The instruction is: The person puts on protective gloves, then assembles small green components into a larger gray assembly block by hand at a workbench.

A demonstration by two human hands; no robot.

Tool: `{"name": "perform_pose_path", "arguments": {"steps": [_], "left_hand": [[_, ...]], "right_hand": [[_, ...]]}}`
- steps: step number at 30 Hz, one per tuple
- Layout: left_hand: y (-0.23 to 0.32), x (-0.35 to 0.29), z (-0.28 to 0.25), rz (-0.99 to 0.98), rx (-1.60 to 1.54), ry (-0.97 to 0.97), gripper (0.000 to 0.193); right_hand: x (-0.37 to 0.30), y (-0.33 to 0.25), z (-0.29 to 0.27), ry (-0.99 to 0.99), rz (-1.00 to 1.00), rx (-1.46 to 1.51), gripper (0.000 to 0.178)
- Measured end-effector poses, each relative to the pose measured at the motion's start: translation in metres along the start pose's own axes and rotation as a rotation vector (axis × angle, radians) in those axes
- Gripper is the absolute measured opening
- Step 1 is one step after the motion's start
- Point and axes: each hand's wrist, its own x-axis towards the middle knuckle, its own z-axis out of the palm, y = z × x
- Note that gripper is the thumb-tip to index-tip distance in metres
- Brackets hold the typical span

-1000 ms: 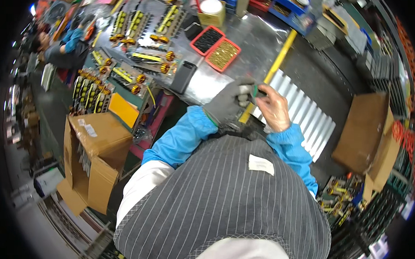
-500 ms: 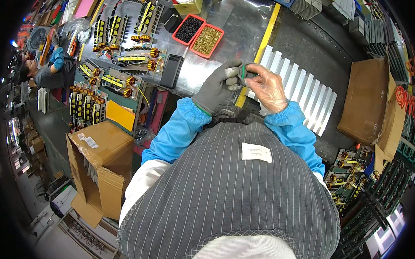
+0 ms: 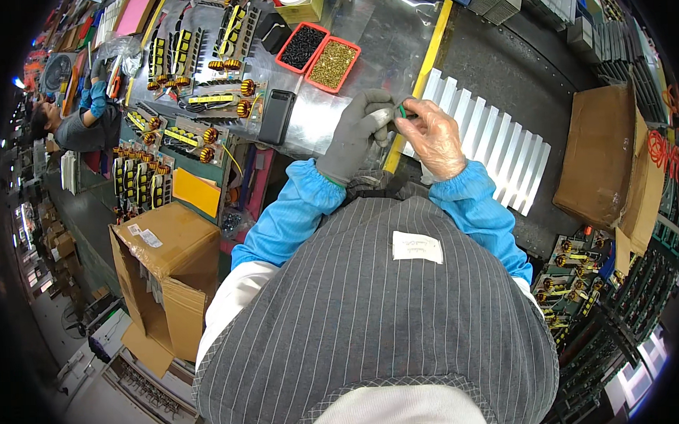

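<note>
The left hand [image 3: 355, 137] wears a grey knitted glove, its fingertips paler and worn. The right hand [image 3: 436, 140] has a glossy surface; whether a thin clear film covers it cannot be determined. Both wrists end in gathered blue sleeves [image 3: 278, 214] of light woven fabric.

To the right of the right fingers lies a row of ribbed, pale metal bars [image 3: 494, 147], evenly spaced. Ahead of the left fingers, on the smooth, reflective bench [image 3: 382, 42], stand two red plastic trays: one with small black parts [image 3: 289, 68], one with brass-coloured parts [image 3: 320, 87]. A matt black oblong case [image 3: 277, 117] lies left of the left fingers.

The small green-edged item [image 3: 402, 111] sits between the two hands, mostly hidden by fingers; its kind and full shape cannot be made out. The tray contents are too small to identify individually.

The right thumb and forefinger are closed in a narrow pinch on the item. The left fingers are curled, tips close against it; whether they grip it cannot be told.
</note>
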Motion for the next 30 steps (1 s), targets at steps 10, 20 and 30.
{"name": "perform_pose_path", "arguments": {"steps": [10,20,30], "left_hand": [[0.002,0.004,0.003,-0.066,0.01,0.071,0.033],[-0.013,0.013,-0.006,-0.108,-0.313,0.033,0.034],[-0.018,0.019,-0.005,-0.185,-0.656,0.028,0.025]], "right_hand": [[0.003,0.02,-0.002,0.018,0.214,0.34,0.032],[0.005,0.021,-0.012,-0.035,0.341,0.494,0.033],[0.002,0.016,-0.013,-0.029,0.216,0.405,0.031]]}}
